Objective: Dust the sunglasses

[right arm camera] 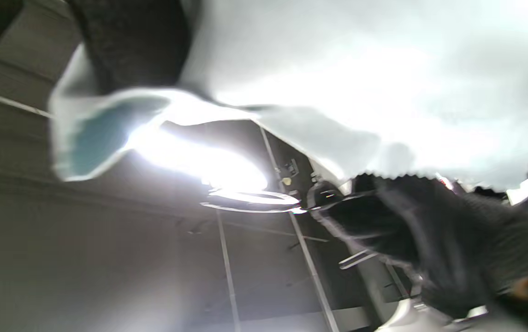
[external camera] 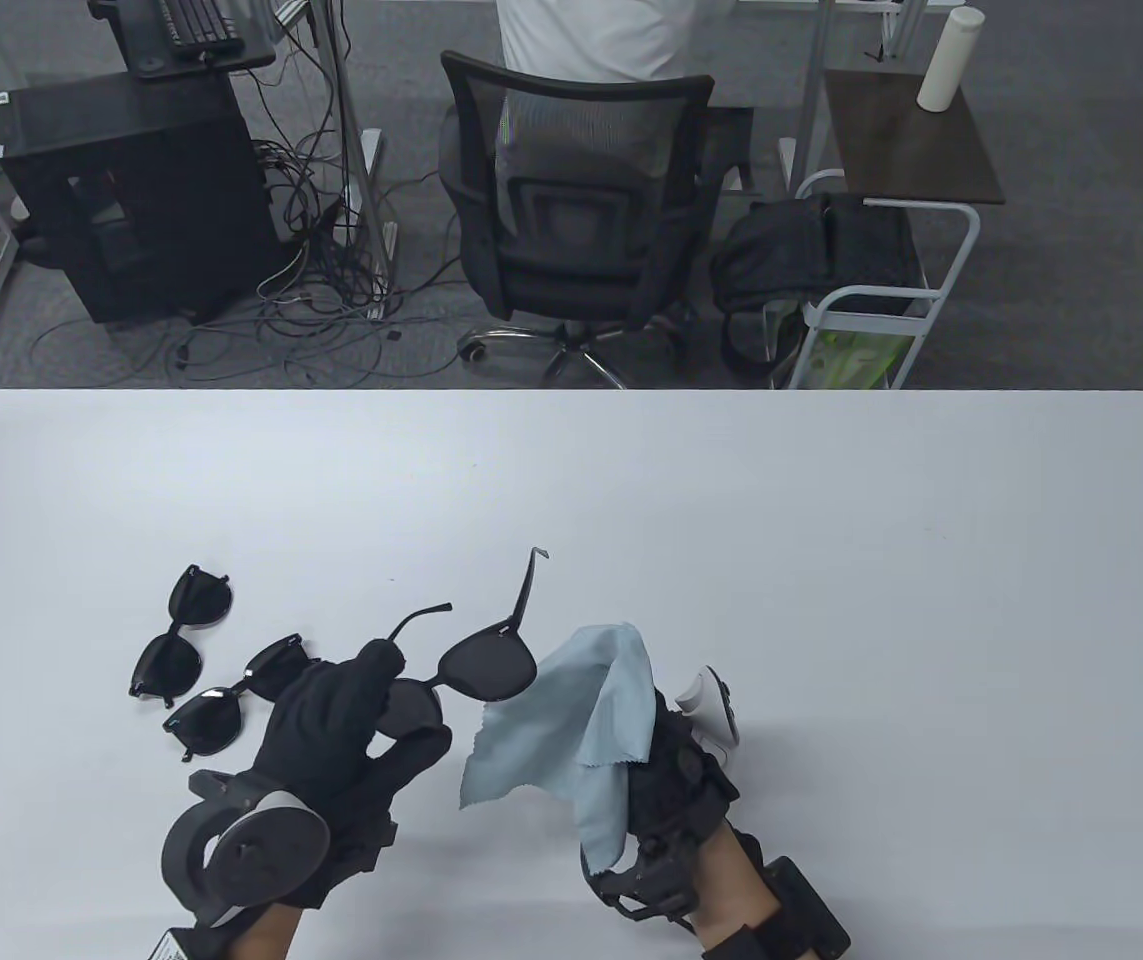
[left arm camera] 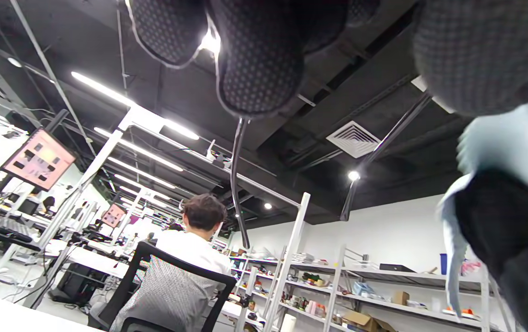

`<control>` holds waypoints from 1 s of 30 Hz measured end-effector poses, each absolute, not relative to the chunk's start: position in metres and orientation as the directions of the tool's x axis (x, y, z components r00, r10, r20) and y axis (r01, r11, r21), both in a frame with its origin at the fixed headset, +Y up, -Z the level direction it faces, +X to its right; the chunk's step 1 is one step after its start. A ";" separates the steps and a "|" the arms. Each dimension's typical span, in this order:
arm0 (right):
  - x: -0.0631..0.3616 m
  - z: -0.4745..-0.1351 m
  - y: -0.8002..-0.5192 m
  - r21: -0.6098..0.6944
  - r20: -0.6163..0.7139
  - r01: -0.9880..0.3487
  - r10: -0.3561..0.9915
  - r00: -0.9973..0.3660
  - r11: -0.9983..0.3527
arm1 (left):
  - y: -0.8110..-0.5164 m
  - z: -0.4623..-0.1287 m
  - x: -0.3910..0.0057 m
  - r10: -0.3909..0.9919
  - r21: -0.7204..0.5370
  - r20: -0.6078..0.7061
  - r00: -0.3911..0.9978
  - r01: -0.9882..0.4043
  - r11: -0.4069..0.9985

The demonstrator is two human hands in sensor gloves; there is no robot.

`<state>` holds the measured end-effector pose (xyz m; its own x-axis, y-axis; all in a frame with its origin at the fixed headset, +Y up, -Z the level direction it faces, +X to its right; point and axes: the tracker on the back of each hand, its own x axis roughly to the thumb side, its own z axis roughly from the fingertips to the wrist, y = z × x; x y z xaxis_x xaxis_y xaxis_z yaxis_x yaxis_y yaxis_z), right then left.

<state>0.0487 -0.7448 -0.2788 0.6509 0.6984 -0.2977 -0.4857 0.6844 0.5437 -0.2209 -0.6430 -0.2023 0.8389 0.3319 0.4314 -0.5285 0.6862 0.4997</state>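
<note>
Left of my left hand point(external camera: 346, 725), two spare pairs point(external camera: 201, 665) lie folded on the table point(external camera: 831, 520), one just beside my knuckles. My left fingers pinch one lens of the sunglasses point(external camera: 476, 665), held open above the table with both temples pointing away from me. Just right of that hand, my right hand point(external camera: 676, 770) grips the cloth point(external camera: 581, 735), its corners hanging loose. My worry: held by one lens only, the frame may twist or slip once I press with the cloth, and my fingers will smear the lens they cover. A loose corner could also snag a temple.
</note>
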 end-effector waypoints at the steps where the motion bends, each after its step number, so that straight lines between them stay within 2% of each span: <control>1: 0.050 -0.278 -0.745 0.549 -0.294 -0.491 0.706 0.644 0.676 | -0.642 -0.201 -0.220 0.328 0.502 0.435 0.839 -0.528 0.685; 5: 0.056 -0.273 -0.738 0.547 -0.266 -0.489 0.695 0.668 0.680 | -0.636 -0.193 -0.215 0.271 0.521 0.457 0.847 -0.502 0.690; 11: 0.055 -0.262 -0.719 0.554 -0.118 -0.624 0.795 0.595 0.550 | -0.646 -0.189 -0.186 0.061 0.545 0.390 0.919 -0.284 0.789; 14: 0.058 -0.257 -0.717 0.442 -0.034 -0.790 0.887 0.460 0.426 | -0.652 -0.188 -0.177 0.100 0.506 0.422 0.901 -0.326 0.798; 17: 0.062 -0.255 -0.717 0.340 0.036 -0.892 0.944 0.329 0.298 | -0.656 -0.186 -0.168 0.058 0.505 0.437 0.897 -0.298 0.810; 21: 0.066 -0.257 -0.715 0.334 0.039 -0.889 0.938 0.344 0.312 | -0.660 -0.189 -0.168 0.088 0.480 0.439 0.894 -0.316 0.819; 30: 0.079 -0.253 -0.710 0.198 0.200 -0.971 0.964 0.176 0.136 | -0.663 -0.187 -0.160 0.070 0.476 0.460 0.885 -0.312 0.822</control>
